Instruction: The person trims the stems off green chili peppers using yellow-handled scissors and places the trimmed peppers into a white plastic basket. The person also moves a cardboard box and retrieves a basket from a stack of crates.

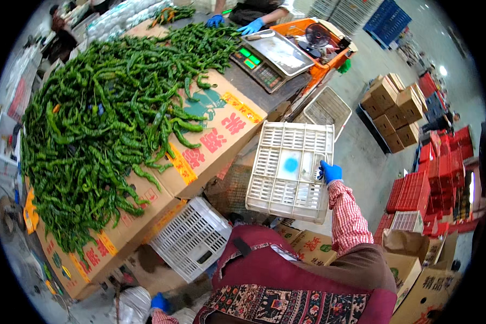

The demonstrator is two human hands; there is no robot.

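Observation:
My right hand (331, 172), in a blue glove, grips the right side of a white slatted plastic crate (281, 190). The crate's broad slatted face, marked with a blue spot, is turned up towards me. At the lower edge of the view is my left hand (160, 302), also gloved in blue, beside a whitish plastic-wrapped bundle (133, 304); its fingers are not clear. A second white plastic crate (192, 239) sits tilted between me and the table. Long green peppers (105, 117) lie heaped on flattened cardboard (222, 125) over the table.
A digital scale (271, 60) stands at the table's far right, near an orange crate (295, 27) holding a small fan (317, 35). Across the table are a co-worker's gloved hands (252, 27). Cardboard boxes (393, 109) and red crates (441, 162) are stacked to the right.

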